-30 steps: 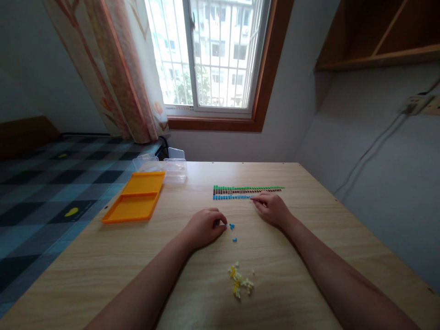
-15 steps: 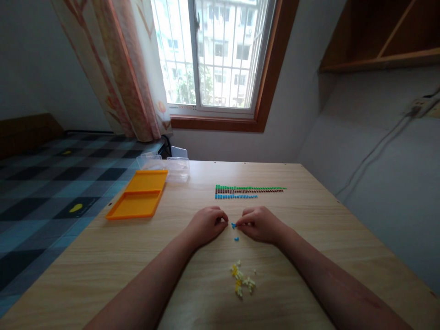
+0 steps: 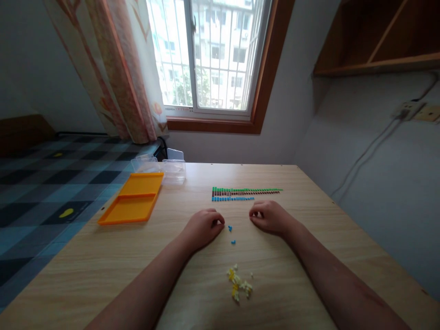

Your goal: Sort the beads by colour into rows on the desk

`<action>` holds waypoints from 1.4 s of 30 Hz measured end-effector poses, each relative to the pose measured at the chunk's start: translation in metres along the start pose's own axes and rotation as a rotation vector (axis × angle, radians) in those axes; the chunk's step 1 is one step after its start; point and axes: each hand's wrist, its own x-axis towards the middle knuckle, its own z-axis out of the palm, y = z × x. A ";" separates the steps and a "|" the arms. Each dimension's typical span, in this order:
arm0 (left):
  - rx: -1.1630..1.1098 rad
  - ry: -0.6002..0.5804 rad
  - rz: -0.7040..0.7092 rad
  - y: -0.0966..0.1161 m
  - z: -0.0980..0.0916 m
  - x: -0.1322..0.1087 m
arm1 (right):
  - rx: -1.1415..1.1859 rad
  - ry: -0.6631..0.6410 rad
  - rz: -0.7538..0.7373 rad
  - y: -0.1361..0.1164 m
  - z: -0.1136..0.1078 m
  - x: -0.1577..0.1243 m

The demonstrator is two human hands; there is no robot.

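My left hand (image 3: 205,228) rests on the table with its fingers curled and thumb and fingertips close together; whatever it may hold is hidden. Just right of its fingertips lies a small cluster of blue bricks (image 3: 230,228), with another blue bit (image 3: 233,242) nearer to me. My right hand (image 3: 270,216) is pinched closed to the right of that cluster, apart from it. Anything between its fingertips is too small to make out. Beyond the hands run rows of tiny bricks: green (image 3: 223,189), dark brown (image 3: 225,194) and blue (image 3: 223,199), the blue row being shortest.
A loose pile of yellow and cream pieces (image 3: 237,285) lies close to me on the wooden table (image 3: 302,284). An orange open tray (image 3: 130,208) sits at the left, with clear plastic boxes (image 3: 173,172) behind it. A checkered bed (image 3: 68,183) adjoins the left side.
My right hand has left the blue cluster and moved right and slightly away from me, still pinched. The left hand stays about where it was. The view has shifted a little.
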 end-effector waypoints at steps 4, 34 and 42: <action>0.001 -0.005 0.003 -0.002 0.000 0.000 | -0.055 0.046 0.126 0.038 -0.003 -0.002; -0.001 0.005 -0.002 -0.003 0.002 0.000 | -0.087 0.203 0.346 0.051 0.018 0.012; 0.013 -0.005 -0.008 -0.003 0.002 0.000 | -0.046 0.232 0.343 0.052 0.018 0.011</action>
